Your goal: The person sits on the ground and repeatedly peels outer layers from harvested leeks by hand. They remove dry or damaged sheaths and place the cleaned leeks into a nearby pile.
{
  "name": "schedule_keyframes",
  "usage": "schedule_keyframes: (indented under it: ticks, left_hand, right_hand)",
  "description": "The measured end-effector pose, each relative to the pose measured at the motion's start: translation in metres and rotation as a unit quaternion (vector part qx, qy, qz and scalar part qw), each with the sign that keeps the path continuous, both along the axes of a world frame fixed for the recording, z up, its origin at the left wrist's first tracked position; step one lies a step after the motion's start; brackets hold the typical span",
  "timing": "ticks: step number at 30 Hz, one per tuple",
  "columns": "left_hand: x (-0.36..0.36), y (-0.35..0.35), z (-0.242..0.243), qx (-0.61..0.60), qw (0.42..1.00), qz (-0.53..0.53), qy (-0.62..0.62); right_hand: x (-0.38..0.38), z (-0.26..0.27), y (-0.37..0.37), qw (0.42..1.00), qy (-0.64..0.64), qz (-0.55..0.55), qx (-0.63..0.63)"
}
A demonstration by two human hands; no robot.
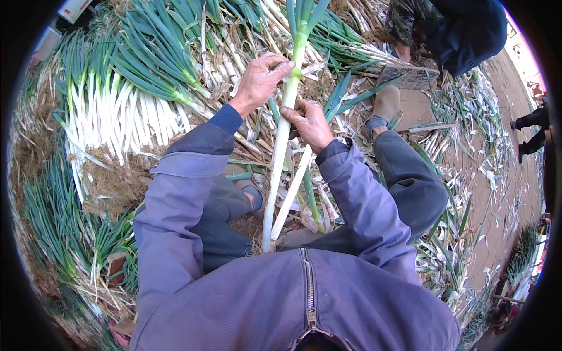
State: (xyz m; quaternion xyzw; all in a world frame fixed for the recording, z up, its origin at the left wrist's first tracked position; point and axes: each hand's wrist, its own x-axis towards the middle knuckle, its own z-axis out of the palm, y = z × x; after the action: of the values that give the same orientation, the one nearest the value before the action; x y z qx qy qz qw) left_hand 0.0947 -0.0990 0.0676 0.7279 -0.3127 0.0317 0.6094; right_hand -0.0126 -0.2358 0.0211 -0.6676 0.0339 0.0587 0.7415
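A long green onion (281, 140) stands nearly upright before me, its white stalk running from the roots near my lap to green leaves at the top. Around the middle of its stalk, my right hand (309, 125) is closed, thumb in front. Higher up, the thumb and fingertips of my left hand (263, 81) pinch at the stalk, where the white turns pale green. A second green onion (292, 193) slants behind the first and passes behind my right hand; whether that hand also grips it is hidden.
Trimmed green onions (127, 114) lie in a row at left, roots towards me. Untrimmed onions (228, 57) are heaped ahead. Peeled husks (483, 127) litter the ground at right. A wooden board (408, 77) lies near another person's leg (401, 26). My shoe (386, 103) rests among scraps.
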Motion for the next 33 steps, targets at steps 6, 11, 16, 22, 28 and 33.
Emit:
schedule_keyframes:
  ticks: [6, 11, 16, 22, 28, 33]
  left_hand:
    - [-0.025, 0.006, 0.02, 0.055, 0.995, -0.002, 0.082]
    - [-0.032, 0.019, 0.02, -0.019, 0.985, -0.032, 0.166]
    - [-0.079, 0.003, 0.019, 0.031, 0.985, -0.088, 0.146]
    - [-0.128, 0.047, 0.027, 0.193, 0.937, -0.167, 0.24]
    - [-0.167, 0.124, 0.008, 0.464, 0.741, -0.341, 0.347]
    - [-0.159, 0.152, -0.002, 0.653, 0.68, -0.263, 0.204]
  right_hand:
    - [-0.001, 0.005, 0.002, 1.0, 0.001, -0.016, 0.006]
    - [-0.004, 0.007, -0.014, 0.958, 0.044, 0.063, 0.275]
    - [0.041, 0.002, -0.015, 0.959, -0.001, -0.018, 0.284]
    - [0.04, 0.017, -0.035, 0.99, 0.029, -0.037, 0.132]
    - [0.036, -0.001, -0.063, 0.99, 0.071, -0.067, 0.099]
    - [0.039, -0.004, -0.08, 0.985, 0.037, -0.075, 0.152]
